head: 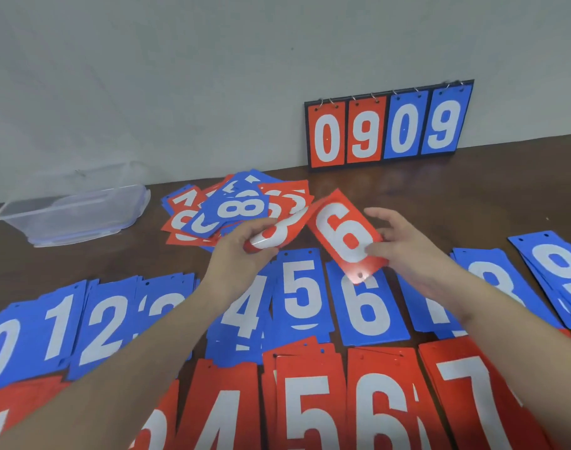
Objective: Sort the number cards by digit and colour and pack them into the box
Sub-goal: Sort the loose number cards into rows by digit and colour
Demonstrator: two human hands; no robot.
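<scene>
The left hand (245, 251) grips a bent red plastic number card (279, 232), its digit partly hidden, while the right hand (404, 246) pinches a red card printed with a white 6 (346, 237) by its lower edge. Just beyond both grips lies a loose heap of mixed red and blue cards (235, 211). Beneath the held cards run a row of blue card stacks (305, 293), and nearer the person a row of red card stacks (310, 407). Far left of the grips sits a clear plastic box (74, 214); beyond the right hand, a flip scoreboard (388, 125) leans on the wall.

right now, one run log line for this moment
left hand holds bent red card | right hand holds red 6 card | box empty
</scene>
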